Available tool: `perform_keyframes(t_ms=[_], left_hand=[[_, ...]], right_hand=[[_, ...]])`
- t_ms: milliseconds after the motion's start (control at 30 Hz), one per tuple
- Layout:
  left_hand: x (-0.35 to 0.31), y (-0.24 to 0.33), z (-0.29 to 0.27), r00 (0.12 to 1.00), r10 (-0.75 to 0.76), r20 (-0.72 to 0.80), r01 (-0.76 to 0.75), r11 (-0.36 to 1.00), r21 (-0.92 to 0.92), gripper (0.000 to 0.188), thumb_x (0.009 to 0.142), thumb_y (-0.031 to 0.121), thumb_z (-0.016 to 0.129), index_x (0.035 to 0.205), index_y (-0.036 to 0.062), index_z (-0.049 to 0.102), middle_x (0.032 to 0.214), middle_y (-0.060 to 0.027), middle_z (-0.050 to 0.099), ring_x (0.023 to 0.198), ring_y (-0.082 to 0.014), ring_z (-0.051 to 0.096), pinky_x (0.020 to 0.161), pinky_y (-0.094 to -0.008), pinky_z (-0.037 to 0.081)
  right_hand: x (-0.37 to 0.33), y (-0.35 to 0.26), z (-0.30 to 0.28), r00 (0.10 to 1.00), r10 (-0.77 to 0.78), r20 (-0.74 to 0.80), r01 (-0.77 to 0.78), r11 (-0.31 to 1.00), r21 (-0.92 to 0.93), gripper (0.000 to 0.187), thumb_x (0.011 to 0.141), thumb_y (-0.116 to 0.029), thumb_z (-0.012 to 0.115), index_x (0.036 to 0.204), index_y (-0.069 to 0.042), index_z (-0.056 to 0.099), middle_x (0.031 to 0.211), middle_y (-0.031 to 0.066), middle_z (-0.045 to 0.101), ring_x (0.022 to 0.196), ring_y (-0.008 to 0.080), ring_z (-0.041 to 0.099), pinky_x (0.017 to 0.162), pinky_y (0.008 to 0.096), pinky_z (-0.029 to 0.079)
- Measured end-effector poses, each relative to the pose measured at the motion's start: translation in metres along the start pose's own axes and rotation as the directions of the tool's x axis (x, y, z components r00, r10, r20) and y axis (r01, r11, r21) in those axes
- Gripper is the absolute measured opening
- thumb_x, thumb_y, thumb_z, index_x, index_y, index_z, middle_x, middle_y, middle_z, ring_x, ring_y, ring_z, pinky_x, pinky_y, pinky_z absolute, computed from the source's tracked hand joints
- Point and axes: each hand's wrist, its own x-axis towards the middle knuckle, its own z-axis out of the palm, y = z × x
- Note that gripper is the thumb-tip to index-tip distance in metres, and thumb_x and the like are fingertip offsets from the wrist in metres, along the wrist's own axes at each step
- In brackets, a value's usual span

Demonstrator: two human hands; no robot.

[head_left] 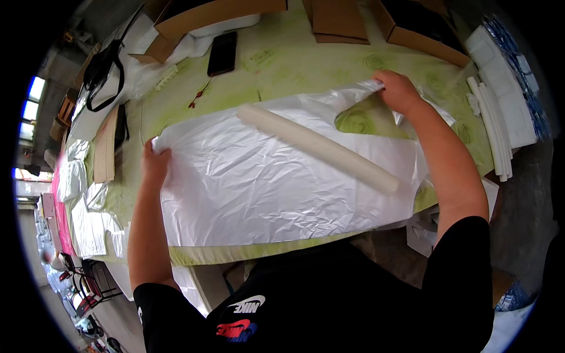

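Observation:
A large white plastic bag (253, 188), crinkled and with a cut-out handle side at the right, lies spread over the green patterned tablecloth. My left hand (156, 160) is closed on its upper left corner. At the far right, my right hand (398, 91) pinches the tip of a handle strip and holds it stretched. Across the bag rests a pale cream roll or tube (318, 147), slanting from upper left to lower right, touched by neither hand.
Beyond the bag lie a black phone (222, 53) with a red-ended cord and open cardboard boxes (412, 35). Thin white rolls (491, 126) line the right table edge. At left are a black strap (112, 76), a cardboard piece (106, 147) and more white bags (94, 226).

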Motion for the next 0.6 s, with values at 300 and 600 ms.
perform_keyframes(t_ms=[300, 600], left_hand=[[0.027, -0.011, -0.011, 0.991, -0.107, 0.078, 0.107, 0.994, 0.012, 0.061, 0.081, 0.015, 0.077, 0.138, 0.0056, 0.058, 0.113, -0.0137, 0.072, 0.101, -0.0253, 0.07, 0.089, -0.0378, 0.055], [0.024, -0.023, -0.015, 0.965, -0.22, 0.14, 0.244, 0.953, -0.182, 0.083, 0.079, 0.012, 0.079, 0.154, 0.0074, 0.043, 0.127, -0.0125, 0.066, 0.113, -0.0245, 0.065, 0.099, -0.0373, 0.051]], right_hand=[[0.035, 0.007, -0.013, 0.993, 0.003, 0.114, 0.005, 0.998, -0.067, 0.04, 0.081, -0.017, 0.077, 0.119, -0.012, 0.068, 0.114, 0.0142, 0.072, 0.106, 0.0357, 0.067, 0.092, 0.0412, 0.054], [0.02, 0.05, -0.083, 0.851, 0.212, 0.481, -0.128, 0.971, -0.202, 0.067, 0.077, -0.033, 0.085, 0.137, -0.015, 0.06, 0.129, 0.0134, 0.068, 0.117, 0.0343, 0.064, 0.1, 0.0426, 0.05]])
